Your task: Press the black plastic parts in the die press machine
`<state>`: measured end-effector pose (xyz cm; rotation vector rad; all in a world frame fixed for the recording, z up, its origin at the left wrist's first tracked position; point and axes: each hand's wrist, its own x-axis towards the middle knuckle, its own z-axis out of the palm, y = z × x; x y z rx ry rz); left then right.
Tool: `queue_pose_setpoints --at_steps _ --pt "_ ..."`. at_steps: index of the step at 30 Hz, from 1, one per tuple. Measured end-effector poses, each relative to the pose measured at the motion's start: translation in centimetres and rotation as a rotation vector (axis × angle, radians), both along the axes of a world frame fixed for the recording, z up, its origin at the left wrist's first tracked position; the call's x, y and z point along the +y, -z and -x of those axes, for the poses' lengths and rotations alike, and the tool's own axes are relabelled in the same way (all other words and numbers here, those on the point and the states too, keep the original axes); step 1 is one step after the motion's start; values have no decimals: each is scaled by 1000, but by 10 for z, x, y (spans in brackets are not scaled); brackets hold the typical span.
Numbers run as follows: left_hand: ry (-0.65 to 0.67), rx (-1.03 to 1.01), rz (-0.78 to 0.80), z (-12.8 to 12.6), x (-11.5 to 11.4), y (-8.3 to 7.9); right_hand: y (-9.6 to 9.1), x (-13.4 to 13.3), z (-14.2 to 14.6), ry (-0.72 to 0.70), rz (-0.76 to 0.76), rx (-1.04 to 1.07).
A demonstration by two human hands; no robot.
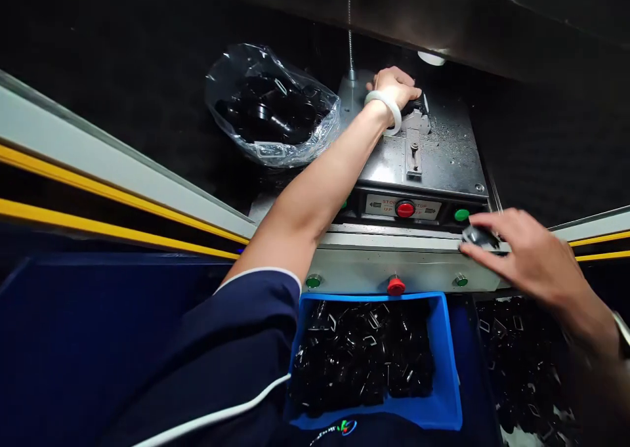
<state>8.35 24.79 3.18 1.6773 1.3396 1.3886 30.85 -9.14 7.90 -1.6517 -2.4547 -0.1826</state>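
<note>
The only camera sits on the person's head. It looks forward and down, close to both hands point(394, 85) point(539, 253), the machine point(447, 155) and the bin point(447, 361) below.

The bin point(447, 375) is blue, the parts point(361, 358) inside black, the bracelet point(395, 113) white.

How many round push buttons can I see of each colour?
Red buttons: 2
Green buttons: 4, one mostly hidden behind the left arm
Total: 6
</note>
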Motion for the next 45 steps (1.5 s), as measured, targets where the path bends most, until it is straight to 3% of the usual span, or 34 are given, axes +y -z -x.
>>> queue_pose_setpoints --at_steps 3,6,9,11,13,15,18,20,25,29,31,32,36,38,41,45 --pt "-140 152 77 -5 -20 -2 17 -72 -30 44 -20 -264" --pt "-142 244 -110 22 -100 2 39 -102 -33 95 -30 -278" --pt "-7 205 -268 70 -212 22 67 -97 -26 101 84 -115" --pt "17 214 -229 104 -282 42 89 -85 -25 139 175 -19" --pt "11 300 -149 135 -332 63 110 -73 -30 202 246 48" --pt "55 431 -36 162 -361 85 127 -66 -37 247 293 125" --pt "153 670 123 190 -371 109 141 -61 -45 264 320 236" --pt "192 776 186 199 -368 116 144 -60 -46 263 313 268" --pt "145 860 221 195 -366 113 149 -58 -38 316 218 207" --pt "110 880 166 183 -371 109 146 -76 -21 323 160 125" --pt "188 844 100 167 -372 109 147 -93 -2 304 194 96" --pt "289 815 70 153 -372 109 149 -103 10 293 265 75" --pt "965 740 17 75 -372 122 171 -129 58 310 704 -139" --pt "1167 748 6 36 -378 137 183 -132 71 337 779 -201" --pt "1199 811 -26 1 -391 159 194 -128 75 351 781 -194" --pt "1178 864 -42 -5 -403 174 195 -126 71 385 804 -190"
